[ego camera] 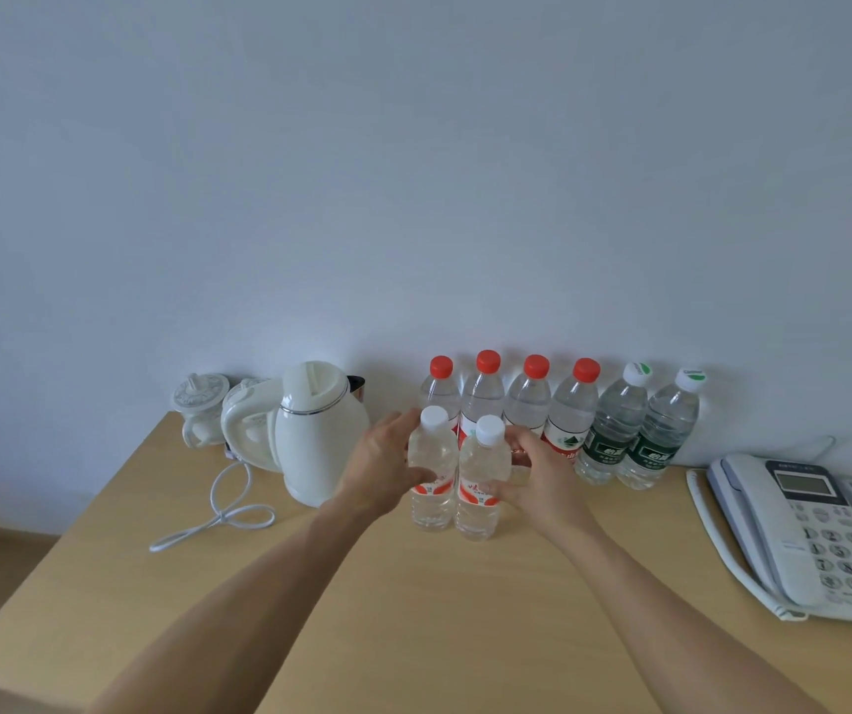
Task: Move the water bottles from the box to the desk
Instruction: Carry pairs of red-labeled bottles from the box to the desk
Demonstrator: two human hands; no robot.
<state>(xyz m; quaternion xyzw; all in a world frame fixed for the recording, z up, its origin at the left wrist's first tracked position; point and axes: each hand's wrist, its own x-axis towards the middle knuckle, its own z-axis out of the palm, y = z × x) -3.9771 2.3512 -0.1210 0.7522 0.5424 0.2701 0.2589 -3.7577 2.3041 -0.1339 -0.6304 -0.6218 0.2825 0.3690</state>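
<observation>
standing upright on the desk (413, 610), two white-capped bottles (478, 476).

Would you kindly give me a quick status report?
Left hand grips left white-capped bottle; right hand grips right white-capped bottle. Both upright on desk. Back row close behind; kettle left.

We are seeing our left hand (385, 463) and right hand (534, 471) covering the lower parts of two red-capped clear plastic bottles (480, 399) behind them. The grey push-button desk phone (820, 538) is getting cut off by the right edge. The bottle labels' writing is looking too small to read.
</observation>
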